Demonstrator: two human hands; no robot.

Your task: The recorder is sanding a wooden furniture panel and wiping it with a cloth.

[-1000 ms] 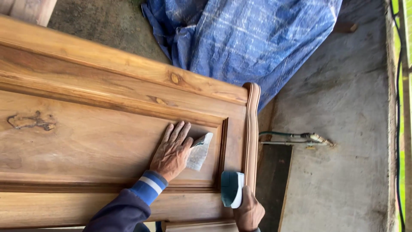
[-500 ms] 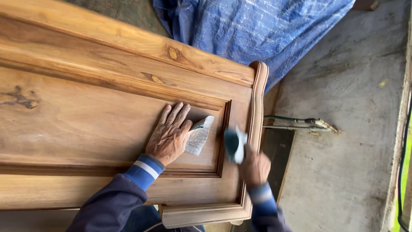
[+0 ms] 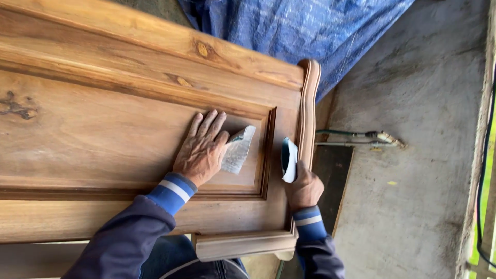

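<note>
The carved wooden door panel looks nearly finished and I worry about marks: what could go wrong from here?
The left hand presses a folded grey sandpaper sheet close to the raised moulding of the carved wooden door panel; a slip could round that edge. The right hand holds a teal-and-white sanding pad by the curved outer trim, which might get scuffed unevenly. The panel's end overhangs the concrete floor, so hard pressure may shift it.

- A rough woodworking workshop.
- Unfinished brown panelled wooden door (image 3: 129,129) lies flat.
- Bare grey concrete floor (image 3: 413,206).
- Crumpled blue plastic tarpaulin (image 3: 310,31) nearby.
</note>
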